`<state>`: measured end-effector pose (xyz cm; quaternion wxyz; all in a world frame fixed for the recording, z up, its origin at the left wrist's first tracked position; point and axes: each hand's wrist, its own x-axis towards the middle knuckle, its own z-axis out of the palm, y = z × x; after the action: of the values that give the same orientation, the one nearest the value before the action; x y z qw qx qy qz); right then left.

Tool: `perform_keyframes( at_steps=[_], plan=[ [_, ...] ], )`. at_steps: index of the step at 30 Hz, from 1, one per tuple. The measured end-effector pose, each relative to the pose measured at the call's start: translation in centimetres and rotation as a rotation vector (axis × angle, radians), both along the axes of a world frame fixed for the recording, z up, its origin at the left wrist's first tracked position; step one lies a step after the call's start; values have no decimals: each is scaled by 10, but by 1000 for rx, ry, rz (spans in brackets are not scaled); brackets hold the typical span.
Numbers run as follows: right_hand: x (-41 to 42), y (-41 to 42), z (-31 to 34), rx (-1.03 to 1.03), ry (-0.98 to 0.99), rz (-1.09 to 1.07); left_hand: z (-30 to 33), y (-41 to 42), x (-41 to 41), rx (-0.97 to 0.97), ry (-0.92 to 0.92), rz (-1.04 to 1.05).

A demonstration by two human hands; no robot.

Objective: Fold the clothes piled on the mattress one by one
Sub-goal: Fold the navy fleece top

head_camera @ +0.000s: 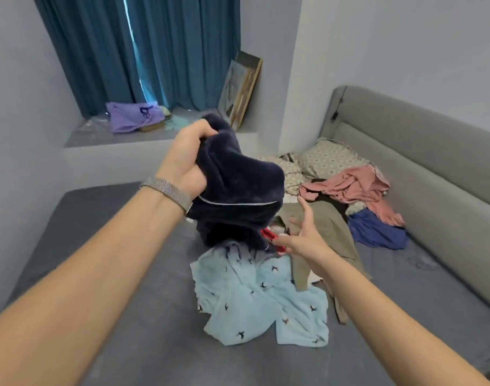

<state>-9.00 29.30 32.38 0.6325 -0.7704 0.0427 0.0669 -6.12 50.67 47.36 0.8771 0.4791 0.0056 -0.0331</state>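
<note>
L grip [186, 160] raised, fingers clenched; R grip [300, 235] spread.

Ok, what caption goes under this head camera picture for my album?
Left hand lifts a dark navy garment off the clothes pile on the mattress; open right hand reaches toward it.

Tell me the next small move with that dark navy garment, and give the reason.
Probably bring the right hand across to take a free edge of the navy garment. The left hand grips it bunched at the top, so it hangs crumpled above the light blue garment; the right hand is open and holds nothing. Two grips would let it be spread for folding.
</note>
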Motion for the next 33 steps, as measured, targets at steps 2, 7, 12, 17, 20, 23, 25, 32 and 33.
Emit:
perform_keyframes(
  at_steps=[2, 7, 12, 17, 20, 23, 25, 32, 33],
  plan=[
    [19, 23, 2, -237, -64, 28, 47, -2, -20, 0, -95, -19],
    [40, 96, 4, -298, 63, 103, 116, 21, -65, 14, -299, -63],
    [48, 112, -24, -66, 120, -16, 87, 104, -60, 311, -341, 131],
    [39, 99, 30, 423, 277, -298, -24, 147, -55, 1043, 18, 340],
    [44, 100, 96, 496, 159, -306, -72, 128, -58, 1274, 282, -5],
    [31, 108, 164, 632, 58, -238, -97, 82, -57, 1172, 161, -189],
    [11, 106, 200, 797, 38, -189, -103, 43, -54, 1016, 82, -192],
    [-20, 15, 259, 1175, -192, -68, -87, -68, -39, 572, -182, 106],
    [-18, -9, 258, 1156, -243, -91, -83, -81, -35, 461, -159, 44]
  ],
)
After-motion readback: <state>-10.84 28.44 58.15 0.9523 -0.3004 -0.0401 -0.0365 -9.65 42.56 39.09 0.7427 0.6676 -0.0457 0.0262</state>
